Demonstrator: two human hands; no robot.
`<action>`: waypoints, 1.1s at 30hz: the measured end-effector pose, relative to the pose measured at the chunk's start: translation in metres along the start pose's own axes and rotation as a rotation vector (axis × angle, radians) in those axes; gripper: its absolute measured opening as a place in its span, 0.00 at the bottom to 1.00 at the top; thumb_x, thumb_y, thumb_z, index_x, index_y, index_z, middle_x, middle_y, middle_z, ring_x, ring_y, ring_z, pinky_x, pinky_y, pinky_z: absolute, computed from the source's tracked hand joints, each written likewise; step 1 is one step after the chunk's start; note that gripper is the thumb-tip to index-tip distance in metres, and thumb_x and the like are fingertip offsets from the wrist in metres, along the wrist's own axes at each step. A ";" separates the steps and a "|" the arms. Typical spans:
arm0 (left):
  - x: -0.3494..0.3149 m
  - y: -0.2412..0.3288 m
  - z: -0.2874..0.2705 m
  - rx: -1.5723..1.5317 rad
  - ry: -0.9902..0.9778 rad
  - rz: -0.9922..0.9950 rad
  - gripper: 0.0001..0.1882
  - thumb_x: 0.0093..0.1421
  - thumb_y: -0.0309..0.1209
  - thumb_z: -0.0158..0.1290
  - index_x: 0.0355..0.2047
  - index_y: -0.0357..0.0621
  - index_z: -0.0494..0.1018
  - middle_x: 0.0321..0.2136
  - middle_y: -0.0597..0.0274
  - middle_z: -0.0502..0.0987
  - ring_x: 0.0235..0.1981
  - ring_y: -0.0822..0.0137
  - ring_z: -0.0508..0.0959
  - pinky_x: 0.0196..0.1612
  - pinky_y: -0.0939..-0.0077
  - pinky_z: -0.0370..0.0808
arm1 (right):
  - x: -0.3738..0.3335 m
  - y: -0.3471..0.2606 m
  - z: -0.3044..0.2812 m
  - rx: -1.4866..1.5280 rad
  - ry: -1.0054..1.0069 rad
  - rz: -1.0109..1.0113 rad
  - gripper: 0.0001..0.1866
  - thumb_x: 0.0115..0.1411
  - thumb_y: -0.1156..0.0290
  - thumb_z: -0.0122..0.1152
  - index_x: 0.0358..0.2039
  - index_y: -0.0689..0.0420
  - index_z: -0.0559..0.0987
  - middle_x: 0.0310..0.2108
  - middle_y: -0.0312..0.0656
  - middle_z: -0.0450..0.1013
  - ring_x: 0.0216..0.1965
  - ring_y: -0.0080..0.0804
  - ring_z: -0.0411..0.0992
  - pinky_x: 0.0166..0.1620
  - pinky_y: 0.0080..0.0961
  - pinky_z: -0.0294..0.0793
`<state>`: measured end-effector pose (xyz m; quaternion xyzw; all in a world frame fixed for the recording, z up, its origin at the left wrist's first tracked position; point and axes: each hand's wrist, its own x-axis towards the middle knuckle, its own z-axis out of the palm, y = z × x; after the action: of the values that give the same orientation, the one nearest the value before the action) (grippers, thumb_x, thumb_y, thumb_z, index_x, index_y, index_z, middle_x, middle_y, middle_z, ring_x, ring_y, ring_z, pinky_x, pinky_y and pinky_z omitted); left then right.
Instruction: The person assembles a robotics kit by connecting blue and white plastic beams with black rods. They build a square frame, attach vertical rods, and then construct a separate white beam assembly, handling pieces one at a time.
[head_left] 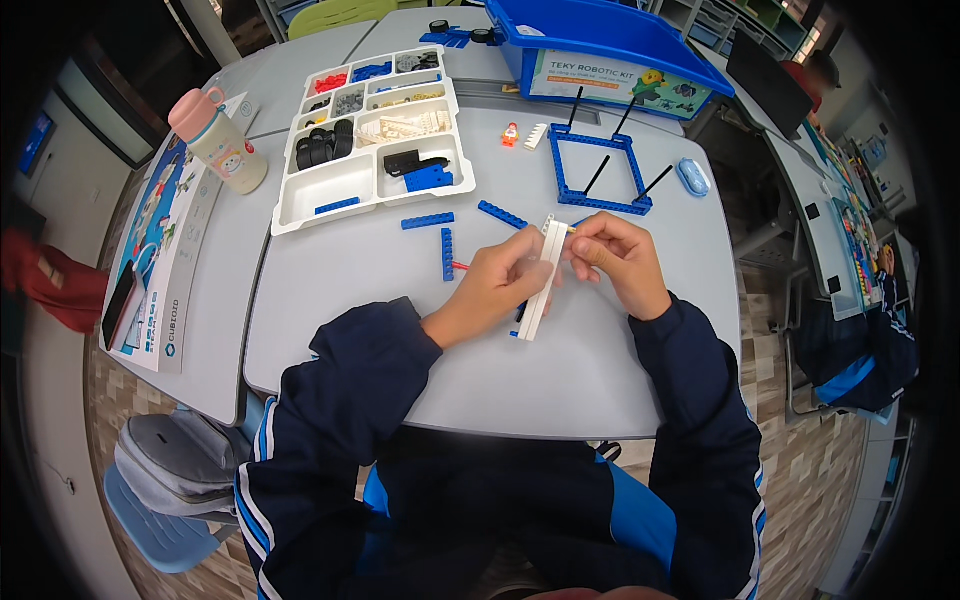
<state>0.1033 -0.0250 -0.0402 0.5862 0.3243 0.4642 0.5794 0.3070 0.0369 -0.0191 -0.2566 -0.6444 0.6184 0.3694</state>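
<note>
My left hand is closed around a long white building beam, which stands tilted over the table with its top leaning away from me. At its upper end, the fingertips of my right hand pinch a small yellowish peg against the beam's side. A bit of blue shows at the beam's lower end. Left of my hands lie two blue beams, one crosswise and one lengthwise; a red rod sticks out beside the latter. Another blue beam rests just beyond my left hand.
A white sorting tray of parts stands at the far left. Beyond my right hand sits a blue square frame with upright black rods. Nearby are a minifigure, a blue oval case, a blue bin and a bottle.
</note>
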 end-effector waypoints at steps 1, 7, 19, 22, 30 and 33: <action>-0.001 0.002 0.000 -0.031 -0.008 0.010 0.08 0.70 0.30 0.44 0.45 0.40 0.67 0.32 0.63 0.75 0.25 0.75 0.76 0.34 0.80 0.73 | -0.001 0.000 0.000 -0.018 -0.011 -0.007 0.09 0.67 0.68 0.57 0.38 0.61 0.77 0.30 0.38 0.76 0.25 0.19 0.69 0.27 0.15 0.64; -0.001 0.005 -0.005 0.095 -0.056 0.004 0.07 0.71 0.31 0.43 0.42 0.41 0.65 0.26 0.65 0.74 0.23 0.78 0.73 0.31 0.80 0.70 | -0.005 -0.008 0.004 -0.058 -0.034 0.058 0.08 0.68 0.68 0.56 0.35 0.60 0.76 0.28 0.37 0.74 0.24 0.19 0.68 0.27 0.16 0.63; -0.004 0.019 0.010 -0.072 0.023 0.002 0.12 0.72 0.36 0.44 0.39 0.39 0.69 0.20 0.66 0.68 0.20 0.78 0.67 0.26 0.82 0.64 | -0.010 -0.014 0.018 0.009 -0.027 0.003 0.08 0.66 0.67 0.58 0.32 0.57 0.75 0.26 0.29 0.69 0.28 0.16 0.61 0.33 0.16 0.60; -0.006 0.026 0.011 -0.022 0.044 0.016 0.13 0.72 0.36 0.44 0.40 0.38 0.71 0.21 0.66 0.69 0.20 0.77 0.67 0.26 0.81 0.64 | -0.013 -0.018 0.019 0.067 -0.035 0.004 0.08 0.66 0.67 0.58 0.32 0.56 0.75 0.26 0.29 0.68 0.27 0.15 0.60 0.32 0.15 0.58; -0.005 0.040 0.016 0.016 0.049 0.054 0.12 0.72 0.35 0.46 0.41 0.38 0.71 0.23 0.65 0.72 0.20 0.76 0.69 0.27 0.81 0.66 | -0.012 -0.019 0.014 0.187 -0.068 -0.001 0.08 0.66 0.66 0.57 0.33 0.57 0.76 0.27 0.30 0.69 0.27 0.15 0.61 0.31 0.16 0.58; -0.003 0.040 0.009 -0.057 -0.019 -0.014 0.11 0.72 0.35 0.45 0.42 0.39 0.70 0.24 0.65 0.72 0.21 0.76 0.69 0.27 0.81 0.66 | -0.009 -0.018 0.007 0.047 -0.090 -0.002 0.09 0.67 0.66 0.57 0.36 0.58 0.77 0.27 0.32 0.70 0.29 0.16 0.63 0.33 0.17 0.61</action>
<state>0.1043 -0.0355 -0.0009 0.5716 0.3094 0.4637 0.6022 0.3095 0.0238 -0.0030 -0.2190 -0.6459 0.6439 0.3467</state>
